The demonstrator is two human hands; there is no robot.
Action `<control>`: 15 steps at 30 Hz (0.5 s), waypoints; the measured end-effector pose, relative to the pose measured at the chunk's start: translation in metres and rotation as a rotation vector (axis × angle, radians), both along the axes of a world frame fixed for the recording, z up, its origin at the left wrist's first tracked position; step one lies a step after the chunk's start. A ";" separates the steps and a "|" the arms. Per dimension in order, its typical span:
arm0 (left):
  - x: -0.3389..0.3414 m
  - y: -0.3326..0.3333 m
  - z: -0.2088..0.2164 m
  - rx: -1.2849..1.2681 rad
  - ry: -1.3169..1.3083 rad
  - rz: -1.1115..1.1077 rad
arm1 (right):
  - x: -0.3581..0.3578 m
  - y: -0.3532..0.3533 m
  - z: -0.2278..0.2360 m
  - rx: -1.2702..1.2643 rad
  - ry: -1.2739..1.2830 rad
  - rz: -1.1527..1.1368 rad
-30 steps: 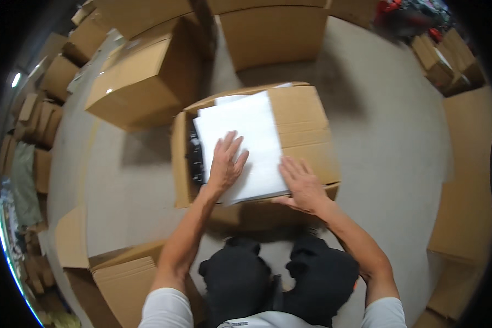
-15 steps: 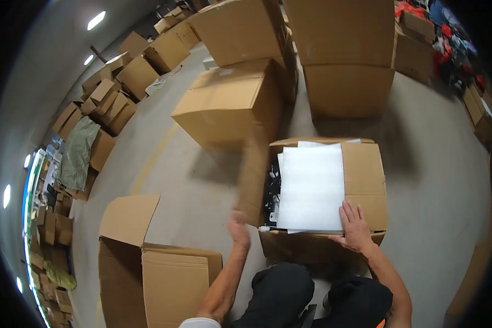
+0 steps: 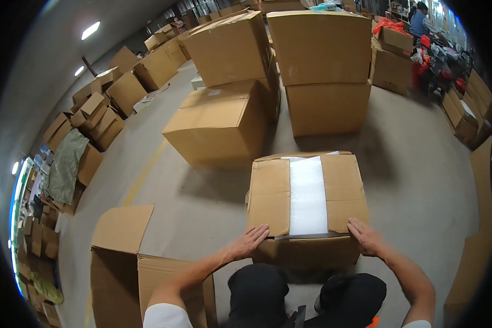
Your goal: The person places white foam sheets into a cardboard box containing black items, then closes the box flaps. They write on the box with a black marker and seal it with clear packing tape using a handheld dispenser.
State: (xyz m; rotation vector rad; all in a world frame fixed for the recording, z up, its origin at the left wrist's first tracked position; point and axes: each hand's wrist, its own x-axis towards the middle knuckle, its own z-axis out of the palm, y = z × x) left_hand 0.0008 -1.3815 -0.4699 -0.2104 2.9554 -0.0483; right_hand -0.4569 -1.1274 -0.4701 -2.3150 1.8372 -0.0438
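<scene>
- We see a concrete floor [image 3: 432, 180] that carries everything, with closed brown boxes stacked along its far edge [image 3: 322, 65] and more cartons lining the left wall.
- A large closed carton [image 3: 218, 126] sits just beyond and to the left of the box we work on, well apart from our hands.
- An empty open carton [image 3: 131, 262] stands at the lower left, one flap raised, near our left forearm but not touching it.
- The cardboard box [image 3: 306, 208] sits on the floor right in front of our knees. Its two side flaps are folded down flat, leaving a gap in the middle.
- A white foam sheet [image 3: 308, 197] shows through that gap, running from the far edge of the box to the near edge.
- Our left hand [image 3: 249, 241] lies flat with fingers spread, pressing the near corner of the left flap, gripping nothing.
- Our right hand [image 3: 366, 238] rests open, palm down, on the near corner of the right flap, also grasping nothing.
</scene>
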 end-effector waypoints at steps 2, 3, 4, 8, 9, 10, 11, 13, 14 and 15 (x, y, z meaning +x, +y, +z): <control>0.010 -0.008 -0.011 -0.163 0.008 -0.056 | 0.002 0.000 -0.003 -0.123 0.248 0.108; 0.008 -0.007 -0.014 -0.236 0.027 -0.089 | -0.001 0.002 -0.007 -0.175 0.385 0.160; 0.009 -0.003 -0.016 -0.215 0.020 -0.069 | -0.002 0.003 -0.011 -0.179 0.373 0.170; -0.001 -0.023 -0.018 -0.323 0.089 -0.127 | -0.028 -0.004 -0.039 -0.301 0.323 0.135; 0.002 -0.022 -0.031 -0.349 0.122 -0.167 | -0.034 0.008 -0.054 -0.313 0.293 0.120; -0.006 -0.023 -0.028 0.363 0.304 0.268 | -0.043 0.013 -0.058 -0.333 0.217 0.112; -0.010 -0.016 -0.026 1.087 0.418 0.739 | -0.046 0.019 -0.060 -0.334 0.131 0.099; 0.041 -0.001 -0.020 0.480 0.573 0.494 | -0.018 0.005 -0.042 -0.262 0.228 0.115; 0.042 -0.003 -0.020 0.453 0.602 0.500 | -0.020 0.004 -0.042 -0.285 0.239 0.120; 0.039 -0.002 -0.023 0.436 0.629 0.506 | -0.025 0.007 -0.039 -0.300 0.251 0.123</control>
